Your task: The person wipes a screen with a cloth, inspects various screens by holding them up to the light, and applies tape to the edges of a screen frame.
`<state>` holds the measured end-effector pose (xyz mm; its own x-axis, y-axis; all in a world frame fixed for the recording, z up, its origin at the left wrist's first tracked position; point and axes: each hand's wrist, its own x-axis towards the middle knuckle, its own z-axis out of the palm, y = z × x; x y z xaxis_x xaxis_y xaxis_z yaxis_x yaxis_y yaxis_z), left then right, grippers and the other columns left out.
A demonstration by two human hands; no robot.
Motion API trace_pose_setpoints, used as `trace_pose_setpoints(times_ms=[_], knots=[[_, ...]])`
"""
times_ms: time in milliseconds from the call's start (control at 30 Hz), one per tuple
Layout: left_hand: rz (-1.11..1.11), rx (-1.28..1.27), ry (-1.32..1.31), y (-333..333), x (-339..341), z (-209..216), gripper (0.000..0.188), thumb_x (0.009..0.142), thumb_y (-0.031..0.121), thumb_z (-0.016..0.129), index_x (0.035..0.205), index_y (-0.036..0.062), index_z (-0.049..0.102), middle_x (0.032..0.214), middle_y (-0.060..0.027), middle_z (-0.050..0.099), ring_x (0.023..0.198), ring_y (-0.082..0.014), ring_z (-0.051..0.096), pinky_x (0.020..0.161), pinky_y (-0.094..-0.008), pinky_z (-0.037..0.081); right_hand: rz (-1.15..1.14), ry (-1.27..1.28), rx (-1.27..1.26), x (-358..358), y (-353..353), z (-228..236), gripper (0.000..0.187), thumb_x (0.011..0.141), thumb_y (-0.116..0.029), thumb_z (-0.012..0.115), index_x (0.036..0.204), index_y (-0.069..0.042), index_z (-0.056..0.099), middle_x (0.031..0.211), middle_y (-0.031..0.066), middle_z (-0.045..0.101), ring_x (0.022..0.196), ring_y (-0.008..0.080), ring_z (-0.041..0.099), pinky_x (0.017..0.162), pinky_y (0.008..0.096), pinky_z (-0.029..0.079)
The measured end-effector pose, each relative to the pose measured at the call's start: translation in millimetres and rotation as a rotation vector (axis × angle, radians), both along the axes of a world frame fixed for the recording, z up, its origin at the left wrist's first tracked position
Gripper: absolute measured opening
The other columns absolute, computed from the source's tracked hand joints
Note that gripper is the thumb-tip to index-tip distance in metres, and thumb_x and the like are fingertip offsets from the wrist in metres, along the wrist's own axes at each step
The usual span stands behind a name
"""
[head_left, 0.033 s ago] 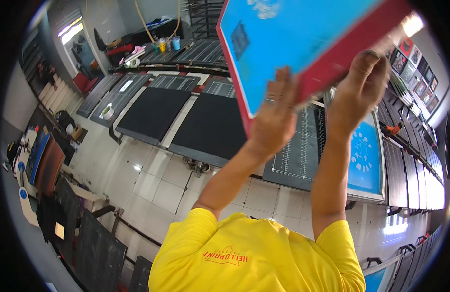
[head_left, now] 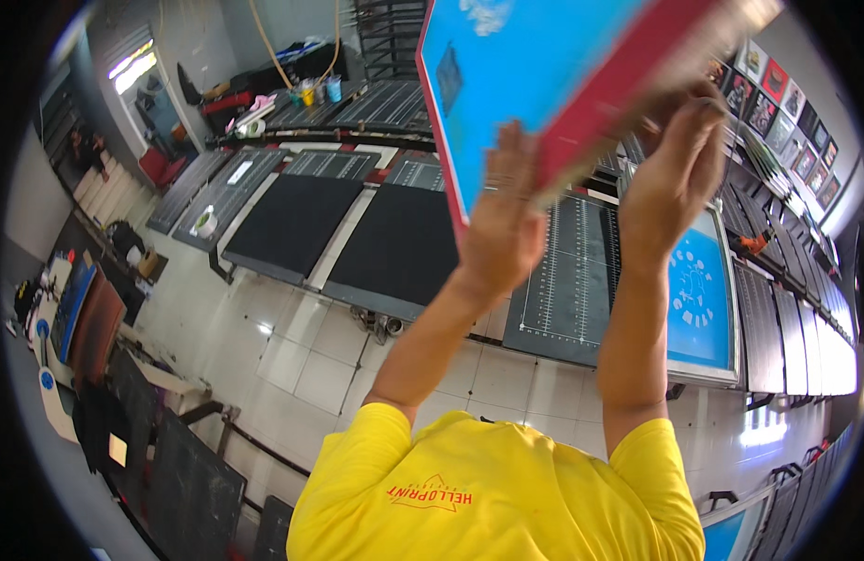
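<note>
A framed printing screen (head_left: 530,61) with blue mesh and a red border is raised in front of me, tilted, its top cut off by the picture's edge. My left hand (head_left: 502,210) lies along its lower corner, fingers long and straight against the blue face. At the lower right side my right hand (head_left: 673,178) has its fingers bent by the pale frame edge; they are partly smeared, and their exact hold is hard to see. Beneath the hands is a dark printing board (head_left: 567,280) with white grid lines. Another blue screen (head_left: 695,299) in a metal frame lies right of my right forearm.
Two boards with matt black coverings (head_left: 296,220) stand in the row at left centre. A roll of tape (head_left: 206,222) sits on a board further left. Cups (head_left: 333,89) stand at the back. More boards (head_left: 759,327) run along the right. Tiled floor (head_left: 329,379) shows below.
Both hands and the raised screen have shifted slightly left. The screen is turned a little more edge-on, showing more of its red side.
</note>
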<state>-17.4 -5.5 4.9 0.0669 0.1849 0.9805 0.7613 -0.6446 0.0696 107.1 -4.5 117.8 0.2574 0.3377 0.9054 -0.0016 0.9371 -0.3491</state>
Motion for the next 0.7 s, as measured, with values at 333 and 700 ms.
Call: trace_pose_setpoints(times_ms=[333,700], knots=[[-0.520,-0.164,-0.829,-94.0,-102.5,-3.6,0.069,0.085,0.015,0.070,0.140,-0.0046,0.034,0.118,-0.0110,0.054,0.103,-0.0167,0.055,0.090,-0.0289,0.044,-0.283,-0.470,-0.291,76.6,155.2,-77.9,0.046,0.104,-0.033,0.039,0.130,0.003,0.052,0.125,0.0183,0.060,0.119,0.0246,0.054,0.103,0.0334,0.038],[-0.656,-0.597,-1.202,-156.3,-172.3,-125.9,0.072,0.078,0.020,0.070,0.139,-0.0015,0.039,0.116,-0.0092,0.059,0.102,-0.0174,0.059,0.087,-0.0314,0.049,-0.020,-0.444,-0.940,116.4,152.7,-231.5,0.047,0.103,-0.041,0.041,0.078,-0.003,0.057,0.072,-0.0019,0.045,0.067,0.0094,0.041,0.059,0.0292,0.035]])
